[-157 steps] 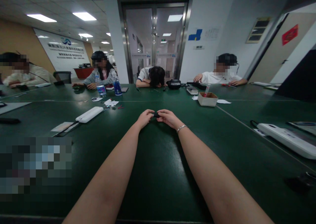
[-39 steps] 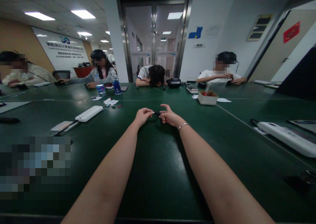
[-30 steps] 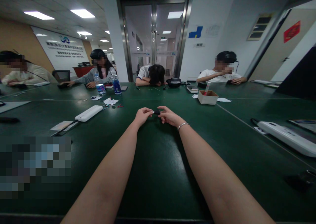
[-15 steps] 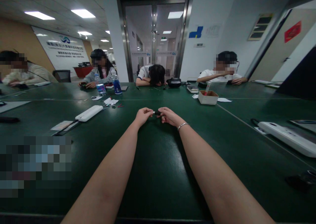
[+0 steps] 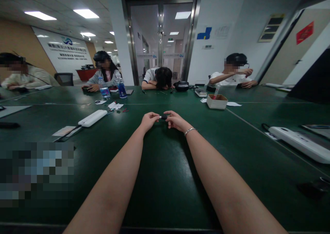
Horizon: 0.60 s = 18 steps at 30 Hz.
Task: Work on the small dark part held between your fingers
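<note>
Two hands meet over the green table (image 5: 165, 179): the left hand (image 5: 149, 120) and right hand (image 5: 175, 120) both pinch a small dark part (image 5: 163, 117) between closed fingertips. It looks unfinished. A white power strip (image 5: 92, 118) lies further left.

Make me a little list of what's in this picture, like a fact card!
Place: big green table in an office room
Left hand: pinches one end of a small dark object
Right hand: pinches the other end; bracelet on the wrist
Left side: white power strip, two bottles
Right side: cardboard box, second power strip
Others: four people at the far edge, one with head down
</note>
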Each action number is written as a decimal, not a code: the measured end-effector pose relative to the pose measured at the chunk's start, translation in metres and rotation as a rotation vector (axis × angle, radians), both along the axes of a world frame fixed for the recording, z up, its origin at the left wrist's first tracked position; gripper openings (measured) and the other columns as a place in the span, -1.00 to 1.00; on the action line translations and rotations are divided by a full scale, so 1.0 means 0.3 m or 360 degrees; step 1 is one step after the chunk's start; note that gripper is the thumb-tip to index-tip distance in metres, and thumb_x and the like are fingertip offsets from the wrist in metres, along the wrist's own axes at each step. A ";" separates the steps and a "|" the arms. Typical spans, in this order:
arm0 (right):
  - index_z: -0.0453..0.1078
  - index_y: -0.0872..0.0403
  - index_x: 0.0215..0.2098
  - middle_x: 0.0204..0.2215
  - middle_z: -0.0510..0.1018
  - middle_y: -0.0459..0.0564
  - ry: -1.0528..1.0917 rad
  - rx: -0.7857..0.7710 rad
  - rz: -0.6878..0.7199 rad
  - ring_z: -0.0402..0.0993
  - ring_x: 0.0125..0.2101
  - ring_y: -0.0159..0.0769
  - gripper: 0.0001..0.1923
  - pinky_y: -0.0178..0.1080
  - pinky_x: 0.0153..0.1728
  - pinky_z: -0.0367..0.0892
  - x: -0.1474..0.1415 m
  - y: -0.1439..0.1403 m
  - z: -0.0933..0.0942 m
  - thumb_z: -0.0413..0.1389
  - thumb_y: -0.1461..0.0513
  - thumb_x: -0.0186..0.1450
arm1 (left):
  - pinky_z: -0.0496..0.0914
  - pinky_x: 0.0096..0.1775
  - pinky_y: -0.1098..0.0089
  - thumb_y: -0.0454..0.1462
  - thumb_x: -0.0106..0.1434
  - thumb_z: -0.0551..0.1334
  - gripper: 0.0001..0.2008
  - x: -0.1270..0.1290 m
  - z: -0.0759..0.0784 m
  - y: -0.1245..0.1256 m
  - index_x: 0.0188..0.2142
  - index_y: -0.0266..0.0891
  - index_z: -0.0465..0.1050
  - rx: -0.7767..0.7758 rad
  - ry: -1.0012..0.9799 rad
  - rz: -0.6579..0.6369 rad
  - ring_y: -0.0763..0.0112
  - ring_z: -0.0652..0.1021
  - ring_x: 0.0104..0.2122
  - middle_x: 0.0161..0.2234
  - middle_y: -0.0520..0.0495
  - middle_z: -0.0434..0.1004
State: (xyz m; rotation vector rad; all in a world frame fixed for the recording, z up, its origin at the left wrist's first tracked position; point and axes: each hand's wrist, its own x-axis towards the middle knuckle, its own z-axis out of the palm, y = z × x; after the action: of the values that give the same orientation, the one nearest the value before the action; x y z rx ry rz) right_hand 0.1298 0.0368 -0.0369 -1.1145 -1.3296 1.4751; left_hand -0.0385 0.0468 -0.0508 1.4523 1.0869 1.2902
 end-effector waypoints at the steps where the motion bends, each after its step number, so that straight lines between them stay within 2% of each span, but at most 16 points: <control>1: 0.23 0.06 -0.11 -0.61 0.36 -0.21 0.0013 -0.0005 0.0006 0.23 -0.76 -0.52 -0.73 -0.40 -0.71 0.33 0.000 0.000 0.000 0.02 0.44 0.26 | 0.34 -0.36 0.39 -0.39 -0.02 0.29 -0.91 -0.001 -0.001 0.001 -0.44 -0.35 0.46 0.0004 0.0004 -0.0002 0.50 0.45 -0.54 -0.53 -0.03 0.49; 6: 0.23 0.09 -0.16 -0.58 0.39 -0.14 -0.0004 -0.0017 -0.0024 0.20 -0.77 -0.51 -0.90 -0.40 -0.76 0.27 0.002 0.007 -0.004 -0.02 0.25 0.36 | 0.35 -0.35 0.39 -0.35 -0.04 0.31 -0.87 -0.005 -0.004 0.003 -0.42 -0.35 0.47 0.0014 0.0009 -0.0017 0.48 0.46 -0.52 -0.51 -0.04 0.50; 8: 0.25 0.09 -0.15 -0.55 0.40 -0.13 -0.0018 0.0009 0.0008 0.20 -0.77 -0.52 -0.89 -0.41 -0.76 0.26 0.004 0.005 -0.003 -0.02 0.28 0.34 | 0.35 -0.35 0.39 -0.35 -0.04 0.32 -0.86 -0.006 -0.005 0.003 -0.42 -0.34 0.47 0.0014 0.0004 -0.0018 0.48 0.47 -0.51 -0.50 -0.04 0.50; 12: 0.24 0.04 -0.08 -0.52 0.38 -0.18 0.0081 0.0003 0.0114 0.26 -0.72 -0.53 -0.69 -0.41 -0.67 0.34 0.011 -0.005 0.005 0.07 0.41 0.23 | 0.33 -0.37 0.40 -0.36 -0.05 0.31 -0.88 -0.003 -0.003 0.004 -0.44 -0.34 0.46 0.0004 -0.0016 0.0000 0.49 0.45 -0.54 -0.53 -0.03 0.49; 16: 0.23 0.09 -0.13 -0.56 0.39 -0.12 0.0058 -0.0068 0.0051 0.23 -0.74 -0.51 -0.88 -0.41 -0.72 0.30 0.008 -0.004 0.007 -0.05 0.25 0.37 | 0.32 -0.39 0.41 -0.37 -0.06 0.32 -0.88 0.002 -0.001 0.004 -0.47 -0.34 0.46 0.0010 -0.0020 0.0012 0.50 0.44 -0.56 -0.56 -0.01 0.47; 18: 0.24 0.09 -0.14 -0.57 0.38 -0.13 0.0039 -0.0047 0.0051 0.22 -0.75 -0.51 -0.88 -0.41 -0.73 0.29 0.008 -0.003 0.006 -0.08 0.28 0.38 | 0.31 -0.39 0.41 -0.37 -0.06 0.31 -0.89 0.003 0.000 0.002 -0.47 -0.34 0.46 0.0006 -0.0021 0.0010 0.51 0.44 -0.56 -0.56 -0.01 0.47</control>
State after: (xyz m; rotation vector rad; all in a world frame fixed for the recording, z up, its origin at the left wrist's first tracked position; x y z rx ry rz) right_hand 0.1321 0.0359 -0.0350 -1.0949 -1.3180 1.5313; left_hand -0.0375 0.0475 -0.0507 1.4422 1.0815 1.3050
